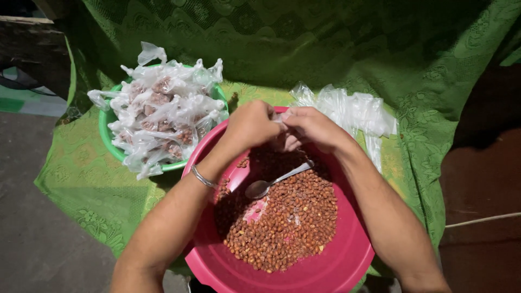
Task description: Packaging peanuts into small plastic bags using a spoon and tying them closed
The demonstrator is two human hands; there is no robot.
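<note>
Both my hands meet over the far rim of a pink basin. My left hand and my right hand pinch the neck of a small clear plastic bag between them; the bag is mostly hidden behind my fingers. The basin holds a heap of brown peanuts. A metal spoon lies on the peanuts, bowl to the left, handle pointing to my right wrist. A thin metal bangle circles my left wrist.
A green bowl at the left is piled with several tied clear bags of peanuts. A stack of empty clear plastic bags lies right of my hands. Green lace cloth covers the surface; bare floor lies to the left.
</note>
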